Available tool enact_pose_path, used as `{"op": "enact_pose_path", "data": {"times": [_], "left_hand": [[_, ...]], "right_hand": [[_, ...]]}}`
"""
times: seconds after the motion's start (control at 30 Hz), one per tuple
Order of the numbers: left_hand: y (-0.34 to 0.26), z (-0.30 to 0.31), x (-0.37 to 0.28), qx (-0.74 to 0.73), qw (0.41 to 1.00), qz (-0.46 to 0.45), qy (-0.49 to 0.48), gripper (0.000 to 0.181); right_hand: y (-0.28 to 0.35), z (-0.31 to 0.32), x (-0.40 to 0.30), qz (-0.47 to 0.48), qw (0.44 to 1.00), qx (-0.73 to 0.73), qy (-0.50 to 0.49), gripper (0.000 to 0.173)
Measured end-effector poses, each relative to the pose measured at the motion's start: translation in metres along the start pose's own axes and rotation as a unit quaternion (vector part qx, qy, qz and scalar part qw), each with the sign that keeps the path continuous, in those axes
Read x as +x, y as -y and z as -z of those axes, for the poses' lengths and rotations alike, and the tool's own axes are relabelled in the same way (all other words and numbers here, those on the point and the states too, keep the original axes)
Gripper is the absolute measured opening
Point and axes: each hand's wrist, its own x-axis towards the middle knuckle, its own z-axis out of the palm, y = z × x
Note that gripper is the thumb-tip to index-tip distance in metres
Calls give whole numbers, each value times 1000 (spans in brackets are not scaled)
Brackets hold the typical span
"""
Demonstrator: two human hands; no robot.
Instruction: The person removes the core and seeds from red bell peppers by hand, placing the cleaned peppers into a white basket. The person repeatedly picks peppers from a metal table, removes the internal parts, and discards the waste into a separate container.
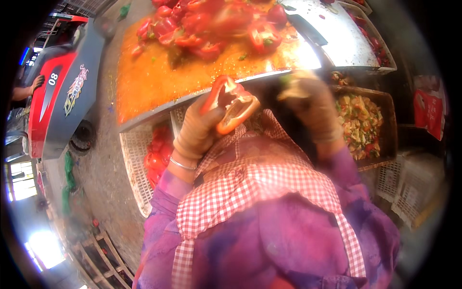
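Note:
My left hand (202, 126), gloved and with a bracelet at the wrist, grips an opened red bell pepper (249, 104) whose hollow inside shows. To its right my right hand (314, 104), also gloved and blurred by motion, holds a pale pepper core (296, 86) with a green stem. Whether a tool is in that hand too cannot be told. Beyond both hands, red bell peppers (202, 25), whole and cut, lie heaped on a wet orange work table (151, 79).
A plastic crate (133, 173) with red peppers stands below left. At right is a bin (391, 126) of pepper cores, with stacked crates (389, 177) below it. A red and grey vehicle (68, 86) stands left, with another person's hand (37, 83) on it. A wooden pallet (104, 256) lies lower left.

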Motion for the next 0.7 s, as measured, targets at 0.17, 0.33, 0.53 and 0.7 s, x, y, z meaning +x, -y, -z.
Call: {"op": "enact_pose_path", "data": {"times": [0.17, 0.33, 0.53, 0.7], "left_hand": [[3, -2, 6, 419, 886, -155, -124, 52], [13, -8, 18, 503, 786, -348, -84, 61], [2, -4, 16, 585, 689, -425, -45, 59], [11, 29, -11, 643, 607, -415, -214, 65]], "right_hand": [[-12, 134, -27, -471, 856, -187, -100, 39], [21, 76, -18, -333, 915, -228, -16, 49], [29, -52, 10, -123, 980, 77, 138, 49], [33, -56, 24, 73, 994, -31, 73, 57]]}}
